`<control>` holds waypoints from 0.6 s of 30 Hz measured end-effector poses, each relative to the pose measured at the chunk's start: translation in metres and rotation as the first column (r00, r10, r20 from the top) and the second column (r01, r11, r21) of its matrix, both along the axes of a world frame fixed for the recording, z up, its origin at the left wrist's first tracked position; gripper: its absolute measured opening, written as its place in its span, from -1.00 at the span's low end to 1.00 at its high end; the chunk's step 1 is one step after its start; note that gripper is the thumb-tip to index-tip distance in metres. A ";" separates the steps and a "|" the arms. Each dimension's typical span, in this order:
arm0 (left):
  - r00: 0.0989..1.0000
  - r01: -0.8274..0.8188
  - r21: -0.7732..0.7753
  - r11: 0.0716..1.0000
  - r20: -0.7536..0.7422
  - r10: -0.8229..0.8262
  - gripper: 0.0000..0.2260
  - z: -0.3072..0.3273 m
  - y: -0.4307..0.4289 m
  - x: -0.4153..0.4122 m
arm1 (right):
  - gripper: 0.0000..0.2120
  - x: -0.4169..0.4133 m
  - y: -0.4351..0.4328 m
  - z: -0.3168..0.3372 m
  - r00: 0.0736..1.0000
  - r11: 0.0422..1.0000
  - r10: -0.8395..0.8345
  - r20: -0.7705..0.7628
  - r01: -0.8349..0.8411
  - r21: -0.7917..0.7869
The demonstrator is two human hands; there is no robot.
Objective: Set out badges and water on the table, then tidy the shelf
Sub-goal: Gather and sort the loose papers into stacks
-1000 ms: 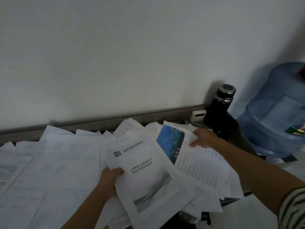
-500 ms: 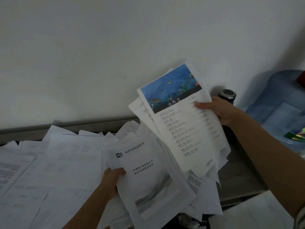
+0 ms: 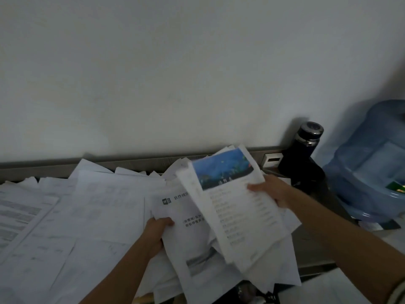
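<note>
Loose papers (image 3: 87,216) cover the shelf (image 3: 315,249); a flask (image 3: 305,150) stands at its right rear (water jug (image 3: 372,167) beyond).

Single head view looks forward and down, close over paper-strewn shelf (image 3: 311,255)

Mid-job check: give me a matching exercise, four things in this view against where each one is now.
Things:
1. blue-picture sheet
2. titled document
3. dark flask
4. water jug

Places:
A. far right, past the flask
B. in the grip of the left hand
C. upright against the wall
D. in the grip of the right hand

Pairs: 1-D, 2-B, 3-C, 4-A.
</note>
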State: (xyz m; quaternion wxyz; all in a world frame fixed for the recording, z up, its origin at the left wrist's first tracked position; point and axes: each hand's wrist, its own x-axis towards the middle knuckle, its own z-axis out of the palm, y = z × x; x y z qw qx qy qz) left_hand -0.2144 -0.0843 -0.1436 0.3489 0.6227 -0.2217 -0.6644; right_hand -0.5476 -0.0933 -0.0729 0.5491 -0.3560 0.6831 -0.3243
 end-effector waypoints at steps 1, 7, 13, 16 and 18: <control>1.000 -0.006 -0.001 1.000 -0.006 0.006 -0.68 0.000 0.001 0.001 | -0.69 0.001 0.003 -0.013 0.998 1.000 -0.019 -0.053 0.020 0.015; 0.999 -0.011 -0.016 1.000 -0.043 0.011 -0.72 0.002 0.004 0.001 | -0.72 -0.010 0.004 -0.018 0.759 0.978 -0.125 -0.639 -0.016 -0.210; 0.999 -0.011 -0.015 1.000 -0.036 0.010 -0.68 0.001 0.003 0.001 | -0.80 -0.013 -0.003 0.059 0.808 0.856 -0.338 -0.483 0.051 -0.514; 0.999 -0.007 0.006 1.000 -0.040 0.008 -0.67 0.000 0.002 0.003 | -0.90 -0.005 -0.005 0.097 0.967 0.855 -0.252 0.026 0.235 -0.463; 1.000 -0.009 0.030 0.999 -0.023 0.010 -0.66 0.000 0.001 0.005 | -0.92 0.003 -0.008 0.106 0.964 0.880 -0.191 0.187 0.253 -0.403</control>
